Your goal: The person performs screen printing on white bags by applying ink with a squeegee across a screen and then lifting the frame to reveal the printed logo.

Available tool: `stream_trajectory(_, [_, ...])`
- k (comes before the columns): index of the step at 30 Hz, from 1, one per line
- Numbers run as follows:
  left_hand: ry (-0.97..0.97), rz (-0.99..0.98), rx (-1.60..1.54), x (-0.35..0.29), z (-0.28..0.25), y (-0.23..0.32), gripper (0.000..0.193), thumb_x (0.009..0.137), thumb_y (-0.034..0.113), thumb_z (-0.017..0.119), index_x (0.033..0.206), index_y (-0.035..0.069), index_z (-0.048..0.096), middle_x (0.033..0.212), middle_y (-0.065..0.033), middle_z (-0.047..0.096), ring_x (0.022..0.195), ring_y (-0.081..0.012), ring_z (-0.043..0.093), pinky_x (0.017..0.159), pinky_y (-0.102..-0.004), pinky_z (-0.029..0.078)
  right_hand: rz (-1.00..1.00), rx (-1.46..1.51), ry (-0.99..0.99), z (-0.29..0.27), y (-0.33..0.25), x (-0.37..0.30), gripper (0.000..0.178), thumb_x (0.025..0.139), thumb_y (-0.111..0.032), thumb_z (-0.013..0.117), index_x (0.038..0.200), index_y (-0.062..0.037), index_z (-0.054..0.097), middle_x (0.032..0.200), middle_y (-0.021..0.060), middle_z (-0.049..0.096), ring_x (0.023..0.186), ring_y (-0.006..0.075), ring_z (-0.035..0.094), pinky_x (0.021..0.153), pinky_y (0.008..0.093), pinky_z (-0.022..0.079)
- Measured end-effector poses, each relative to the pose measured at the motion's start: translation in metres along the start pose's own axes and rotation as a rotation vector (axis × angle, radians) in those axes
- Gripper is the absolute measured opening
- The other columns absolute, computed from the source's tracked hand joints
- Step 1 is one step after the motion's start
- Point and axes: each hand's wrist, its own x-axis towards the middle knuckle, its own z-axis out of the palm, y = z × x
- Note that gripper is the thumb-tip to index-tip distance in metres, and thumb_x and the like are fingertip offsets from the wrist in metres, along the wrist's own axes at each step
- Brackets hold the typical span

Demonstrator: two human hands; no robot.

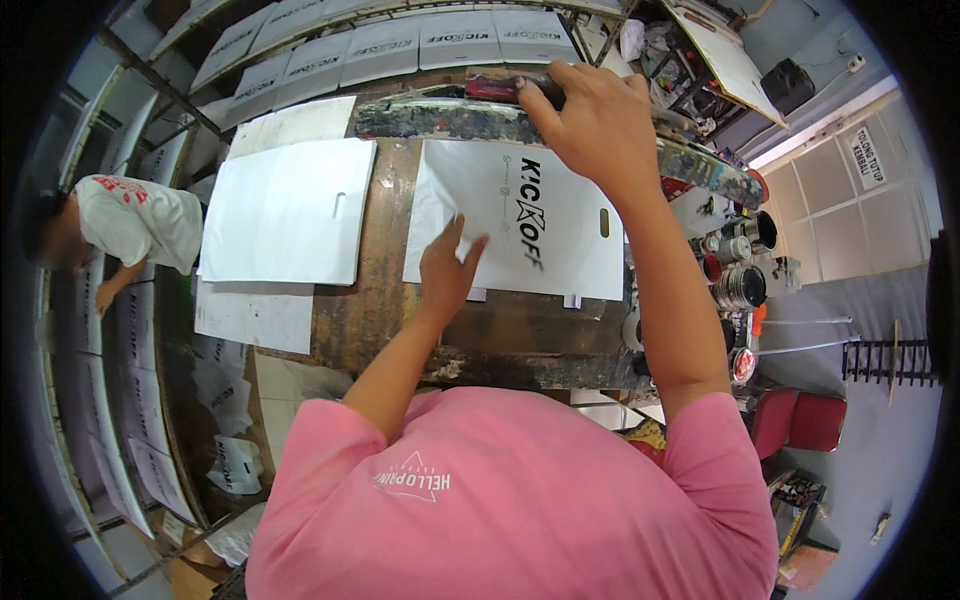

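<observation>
A white plastic bag (pixel 570 250) with black lettering and a die-cut handle hole lies flat on the stained wooden table. My left hand (pixel 447 272) is over its left part, thumb and fingers apart, slightly blurred. The bag looks creased by the fingertips; whether they touch it I cannot tell. Beyond the bag stands a raised, ink-smeared screen-printing frame (pixel 440 121). My right hand (pixel 600 115) is closed over the top edge of this frame, its fingers curled round a dark part. A stack of blank white bags (pixel 285 215) sits to the left.
Racks holding printed bags (pixel 400 55) run along the back and left. A co-worker in a white shirt (pixel 140 220) bends toward the left rack. Ink cans (pixel 740 287) crowd the table's right side. A red chair (pixel 798 420) stands farther right.
</observation>
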Motion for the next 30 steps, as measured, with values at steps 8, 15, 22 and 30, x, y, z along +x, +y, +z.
stream_trajectory(8, [0.31,-0.304,-0.475,-0.017,-0.016,-0.045,0.049,0.096,0.003,0.065,0.145,0.004,0.061,0.093,-0.0158,0.074,0.077,-0.0168,0.069,0.071,-0.0324,0.056,0.001,-0.002,-0.01,0.001,-0.004,-0.012,0.045,0.095,-0.049,0.06,0.093,-0.007,0.077,0.086,0.0123,0.074,0.087,0.0313,0.069,0.09,0.0474,0.042])
stream_trajectory(15, [0.405,-0.518,-0.265,-0.064,-0.11,-0.168,0.061,0.086,0.005,0.069,0.146,0.002,0.059,0.078,-0.004,0.066,0.065,-0.0099,0.057,0.063,-0.0285,0.051,0.033,-0.034,-0.053,-0.007,-0.002,-0.003,0.047,0.095,-0.049,0.06,0.094,-0.0054,0.076,0.084,0.0127,0.073,0.085,0.0314,0.07,0.088,0.0463,0.041])
stream_trajectory(22, [0.498,-0.608,0.464,-0.07,-0.226,-0.302,0.074,0.086,0.03,0.077,0.15,0.001,0.053,0.125,-0.0201,0.07,0.114,-0.0276,0.066,0.102,-0.0409,0.05,0.018,0.004,-0.06,-0.007,-0.004,0.005,0.052,0.094,-0.052,0.059,0.103,-0.0026,0.073,0.086,0.0166,0.073,0.088,0.0338,0.069,0.089,0.0464,0.043])
stream_trajectory(30, [-0.296,-0.08,-1.318,0.002,-0.152,0.038,0.088,0.105,0.057,0.054,0.162,-0.002,0.022,0.156,-0.0214,0.048,0.14,-0.0351,0.053,0.12,-0.0501,0.04,-0.01,-0.049,-0.132,0.007,-0.01,-0.054,0.063,0.094,-0.049,0.061,0.137,-0.0033,0.06,0.097,0.0168,0.069,0.095,0.0356,0.064,0.086,0.0485,0.043])
